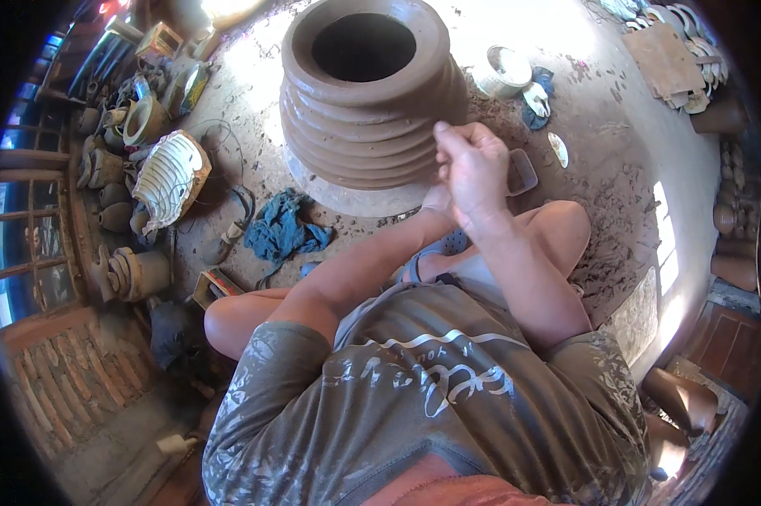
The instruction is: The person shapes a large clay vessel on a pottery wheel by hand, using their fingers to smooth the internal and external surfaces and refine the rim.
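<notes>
A large ribbed clay pot [376,139] with a wide round mouth stands on a pale round base [347,199] in front of my crossed legs. My right hand [473,173] is raised beside the pot's right flank, its fingers curled closed; whatever they may hold is hidden. My left hand [439,199] reaches across low by the pot's foot. The right wrist overlaps it, so its fingers do not show. Just right of my right hand sits a small clear plastic tub [522,171].
A crumpled blue-green cloth [286,226] lies left of the pot. A ribbed whitish piece [171,179] and several small pots line the left. Beyond the pot's right side are a white bucket [502,71] and a dark blue rag [538,114]. Clay crumbs [621,228] cover the floor at right.
</notes>
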The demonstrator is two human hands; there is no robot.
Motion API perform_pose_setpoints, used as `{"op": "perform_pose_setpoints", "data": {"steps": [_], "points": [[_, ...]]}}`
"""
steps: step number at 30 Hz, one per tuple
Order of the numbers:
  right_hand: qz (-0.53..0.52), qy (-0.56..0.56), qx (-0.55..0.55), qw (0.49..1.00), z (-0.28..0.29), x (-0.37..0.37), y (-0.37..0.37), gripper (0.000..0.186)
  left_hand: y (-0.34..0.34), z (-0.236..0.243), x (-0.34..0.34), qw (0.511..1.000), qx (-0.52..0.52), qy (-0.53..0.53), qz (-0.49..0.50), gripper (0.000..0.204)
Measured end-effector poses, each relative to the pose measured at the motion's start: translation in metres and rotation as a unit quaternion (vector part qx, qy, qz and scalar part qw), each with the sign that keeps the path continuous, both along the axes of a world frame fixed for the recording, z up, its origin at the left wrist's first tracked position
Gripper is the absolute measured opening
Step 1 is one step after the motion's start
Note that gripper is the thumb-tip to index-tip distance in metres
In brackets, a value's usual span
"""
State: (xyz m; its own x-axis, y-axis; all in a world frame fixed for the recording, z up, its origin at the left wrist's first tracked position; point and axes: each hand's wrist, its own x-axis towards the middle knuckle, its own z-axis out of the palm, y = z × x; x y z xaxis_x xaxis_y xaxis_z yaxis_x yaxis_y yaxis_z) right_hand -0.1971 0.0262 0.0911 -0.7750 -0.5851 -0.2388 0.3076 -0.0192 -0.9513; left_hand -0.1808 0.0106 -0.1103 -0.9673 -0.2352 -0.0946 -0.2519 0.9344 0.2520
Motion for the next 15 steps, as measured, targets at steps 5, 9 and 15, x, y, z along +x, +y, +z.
{"op": "perform_pose_setpoints", "data": {"steps": [5, 9, 15], "points": [[0.222, 0.12, 0.038, 0.967, -0.008, 0.06, 0.025, 0.022, 0.006, 0.012, 0.013, 0.988, -0.144, -0.059, 0.008, 0.053], [0.144, 0.382, 0.018, 0.913, -0.003, 0.028, 0.049, 0.017, -0.012, 0.034, 0.048, 0.994, -0.081, -0.07, 0.009, 0.056], [0.224, 0.485, 0.053, 0.844, -0.049, -0.039, 0.096, 0.016, -0.022, 0.091, 0.105, 0.797, 0.556, 0.092, 0.218, 0.049]]}}
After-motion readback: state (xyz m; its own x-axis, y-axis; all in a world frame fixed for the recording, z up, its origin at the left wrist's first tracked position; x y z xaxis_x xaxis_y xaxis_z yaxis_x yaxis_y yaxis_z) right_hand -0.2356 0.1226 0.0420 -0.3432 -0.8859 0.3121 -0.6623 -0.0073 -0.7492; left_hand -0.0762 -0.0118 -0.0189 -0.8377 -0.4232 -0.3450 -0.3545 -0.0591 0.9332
